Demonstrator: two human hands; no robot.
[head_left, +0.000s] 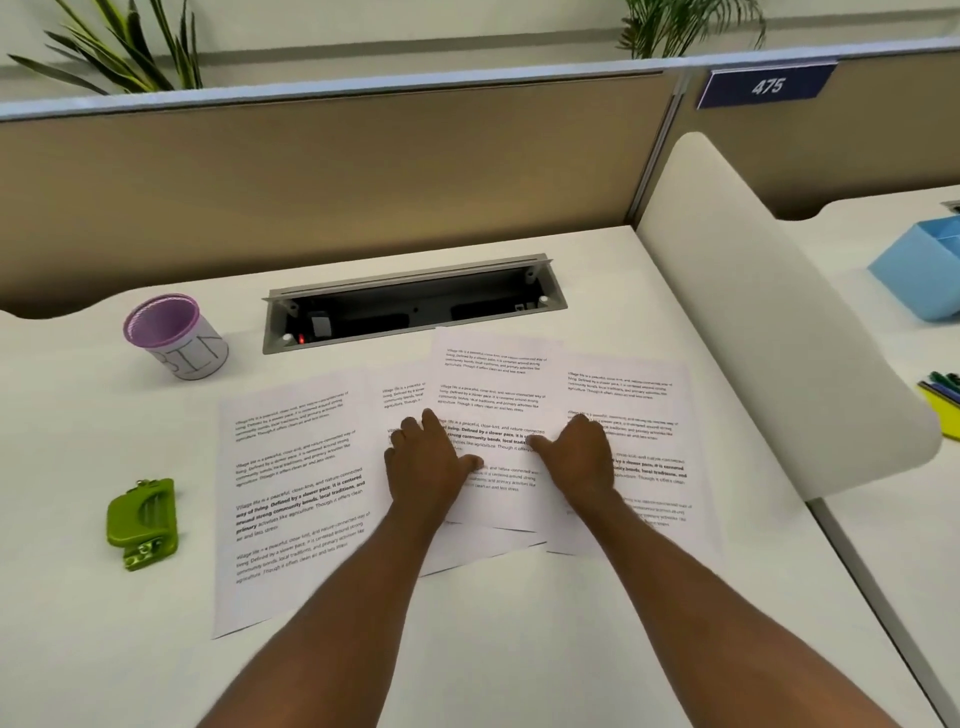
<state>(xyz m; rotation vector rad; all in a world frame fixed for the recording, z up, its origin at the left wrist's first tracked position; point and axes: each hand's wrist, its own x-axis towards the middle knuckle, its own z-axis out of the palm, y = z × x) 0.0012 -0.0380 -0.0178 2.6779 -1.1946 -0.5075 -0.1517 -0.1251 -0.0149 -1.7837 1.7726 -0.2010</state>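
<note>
Several printed white sheets lie fanned out on the white desk (519, 649). The left sheet (291, 499) lies angled on its own. A middle sheet (493, 384) overlaps another one beneath it, and a right sheet (644, 415) sits beside them. My left hand (428, 460) rests flat, palm down, on the left edge of the middle sheet. My right hand (582, 457) presses flat where the middle and right sheets meet, thumb pointing left. Neither hand grips anything.
A purple-rimmed cup marked BIN (174, 335) stands at the back left. A green hole punch (141, 525) lies at the left. An open cable tray (410, 306) is sunk into the desk behind the sheets. A white divider (753, 322) borders the right side, with a blue box (924, 270) and pens (943, 389) beyond it.
</note>
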